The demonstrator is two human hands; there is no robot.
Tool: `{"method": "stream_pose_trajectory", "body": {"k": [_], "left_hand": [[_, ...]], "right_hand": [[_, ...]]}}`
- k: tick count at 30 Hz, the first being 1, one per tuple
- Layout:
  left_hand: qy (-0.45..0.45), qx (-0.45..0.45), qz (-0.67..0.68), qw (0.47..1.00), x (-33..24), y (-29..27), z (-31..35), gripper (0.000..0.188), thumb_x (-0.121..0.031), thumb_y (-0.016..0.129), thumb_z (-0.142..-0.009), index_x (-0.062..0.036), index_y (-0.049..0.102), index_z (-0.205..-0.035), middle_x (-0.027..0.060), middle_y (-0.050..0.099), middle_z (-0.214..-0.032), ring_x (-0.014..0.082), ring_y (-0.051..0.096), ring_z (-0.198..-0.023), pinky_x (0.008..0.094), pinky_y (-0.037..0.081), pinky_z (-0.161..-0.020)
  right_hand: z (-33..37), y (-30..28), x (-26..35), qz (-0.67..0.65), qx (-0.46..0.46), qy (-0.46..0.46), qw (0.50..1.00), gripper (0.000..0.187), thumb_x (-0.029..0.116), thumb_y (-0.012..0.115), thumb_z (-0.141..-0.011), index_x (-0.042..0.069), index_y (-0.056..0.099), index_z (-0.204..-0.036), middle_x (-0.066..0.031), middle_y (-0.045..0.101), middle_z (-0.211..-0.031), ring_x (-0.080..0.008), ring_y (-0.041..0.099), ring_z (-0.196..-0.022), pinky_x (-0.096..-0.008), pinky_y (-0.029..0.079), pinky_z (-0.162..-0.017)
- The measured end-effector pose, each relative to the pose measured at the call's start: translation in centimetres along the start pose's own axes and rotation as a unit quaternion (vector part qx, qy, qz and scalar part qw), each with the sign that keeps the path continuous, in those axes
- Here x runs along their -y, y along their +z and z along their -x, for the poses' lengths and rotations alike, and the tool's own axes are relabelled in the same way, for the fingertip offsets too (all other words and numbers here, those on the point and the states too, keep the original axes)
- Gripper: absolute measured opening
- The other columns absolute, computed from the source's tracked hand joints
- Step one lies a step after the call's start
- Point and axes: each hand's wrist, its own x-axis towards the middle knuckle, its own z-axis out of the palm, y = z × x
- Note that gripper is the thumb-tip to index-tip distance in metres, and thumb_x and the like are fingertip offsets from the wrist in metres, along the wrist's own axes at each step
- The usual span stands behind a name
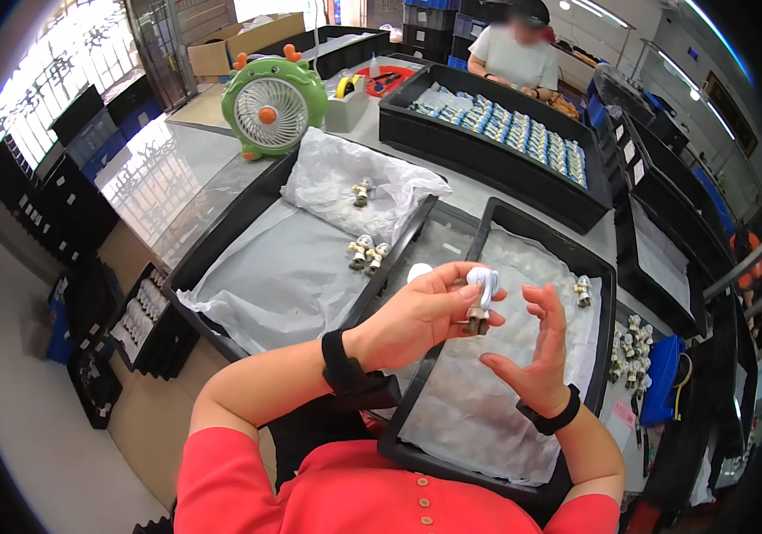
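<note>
My left hand pinches a small figurine with pale bluish-white hair and brown lower legs, held up above the trays. My right hand is beside it, thumb and fingers spread apart, holding nothing. Under both hands lies a black tray lined with whitish sheeting, with one figurine near its right wall. In the other black tray, to the left, a figurine rests on crumpled white sheeting, and a pair of figurines stands near its right wall. A white round thing shows behind my left hand, its kind unclear.
Several figurines lie right of the near tray, by a blue case. A green fan and a tape dispenser stand behind. Across the table, a person sits behind a large black tray of blue-and-white pieces.
</note>
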Motion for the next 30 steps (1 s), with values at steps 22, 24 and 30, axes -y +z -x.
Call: {"method": "stream_pose_trajectory", "body": {"k": [22, 24, 30], "left_hand": [[-0.102, -0.337, -0.691, 0.632, -5.6, -22.6, -1.4, 0.038, -0.023, 0.073, -0.071, 0.0030, 0.062, -0.096, 0.0139, 0.067, -0.085, 0.0227, 0.067, -0.069, 0.0341, 0.055, -0.060], [-0.087, -0.344, -0.655, 0.667, -5.5, -22.2, -1.6, 0.039, -0.022, 0.074, -0.071, 0.0026, 0.062, -0.098, 0.0129, 0.068, -0.085, 0.0217, 0.067, -0.068, 0.0329, 0.055, -0.060], [-0.013, -0.295, -0.749, 0.593, -5.1, -24.5, -1.7, 0.035, -0.022, 0.074, -0.070, 0.0002, 0.064, -0.095, 0.0096, 0.066, -0.080, 0.0195, 0.065, -0.071, 0.0315, 0.052, -0.067]], "right_hand": [[-0.7, -0.2, -0.3, -0.048, 0.008, 0.030, 0.998, 0.074, 0.001, 0.073, -0.071, 0.006, 0.039, -0.136, -0.0117, 0.048, -0.129, -0.0217, 0.055, -0.104, -0.0329, 0.046, -0.083], [-0.6, -0.3, -0.4, -0.042, 0.006, 0.038, 0.998, 0.072, 0.002, 0.072, -0.071, 0.006, 0.040, -0.135, -0.0116, 0.049, -0.128, -0.0215, 0.055, -0.103, -0.0330, 0.046, -0.083], [-1.0, 0.1, -1.3, -0.068, 0.012, 0.099, 0.993, 0.055, 0.007, 0.068, -0.078, 0.007, 0.048, -0.129, -0.0098, 0.059, -0.112, -0.0197, 0.057, -0.099, -0.0323, 0.046, -0.083]]}}
